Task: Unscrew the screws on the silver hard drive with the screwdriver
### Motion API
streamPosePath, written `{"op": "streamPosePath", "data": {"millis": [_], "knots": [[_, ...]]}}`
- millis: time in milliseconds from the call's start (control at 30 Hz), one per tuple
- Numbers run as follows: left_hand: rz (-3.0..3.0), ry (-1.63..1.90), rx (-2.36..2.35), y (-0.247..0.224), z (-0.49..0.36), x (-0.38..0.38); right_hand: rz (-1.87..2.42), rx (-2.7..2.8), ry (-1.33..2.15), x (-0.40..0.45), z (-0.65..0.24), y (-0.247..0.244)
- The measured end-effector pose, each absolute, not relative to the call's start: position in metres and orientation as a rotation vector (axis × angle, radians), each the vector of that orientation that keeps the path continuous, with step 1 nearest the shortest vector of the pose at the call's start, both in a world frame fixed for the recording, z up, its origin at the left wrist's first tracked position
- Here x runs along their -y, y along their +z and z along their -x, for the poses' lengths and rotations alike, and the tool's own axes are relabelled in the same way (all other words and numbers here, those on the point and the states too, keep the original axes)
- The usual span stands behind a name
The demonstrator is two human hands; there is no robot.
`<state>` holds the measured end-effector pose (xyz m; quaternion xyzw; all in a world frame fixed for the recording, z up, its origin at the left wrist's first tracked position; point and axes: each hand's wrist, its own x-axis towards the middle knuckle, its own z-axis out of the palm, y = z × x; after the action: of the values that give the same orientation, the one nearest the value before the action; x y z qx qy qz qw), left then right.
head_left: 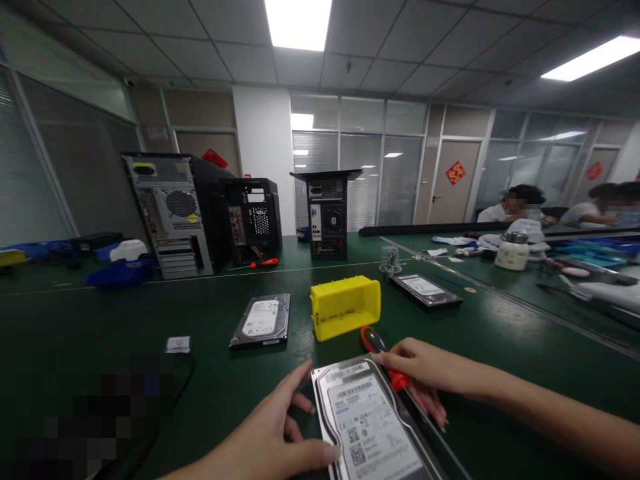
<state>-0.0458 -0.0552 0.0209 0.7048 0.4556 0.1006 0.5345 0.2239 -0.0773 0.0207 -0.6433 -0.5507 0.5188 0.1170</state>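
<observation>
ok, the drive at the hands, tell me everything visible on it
The drive is a flat, rectangular, silver unit, metal by its look, its shiny rim curving around a large white label that faces up. The label carries barcodes, two square codes and blue lettering; a narrower barcode strip sits at the far end. The near end is cut off by the frame. The left hand has its thumb on the left edge; the right hand is at the far right corner.

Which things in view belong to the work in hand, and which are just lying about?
In the work:
nearest hard drive, touched by the left hand
screwdriver, held in the right hand
probably the yellow bin

Apparently just lying about:
lidded cream jar
clear container
blue tray
</observation>
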Motion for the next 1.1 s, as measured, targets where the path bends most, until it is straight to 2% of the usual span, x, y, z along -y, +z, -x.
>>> {"op": "streamPosePath", "data": {"millis": [333, 1100], "knots": [[-1.684, 0.285, -0.986, 0.016, 0.046, 0.057, 2.06, 1.511, 1.513, 0.078, -0.219, 0.029], [-1.721, 0.263, -0.997, 0.023, 0.049, 0.065, 1.979, 1.481, 1.471, 0.093, -0.221, 0.025]]}}
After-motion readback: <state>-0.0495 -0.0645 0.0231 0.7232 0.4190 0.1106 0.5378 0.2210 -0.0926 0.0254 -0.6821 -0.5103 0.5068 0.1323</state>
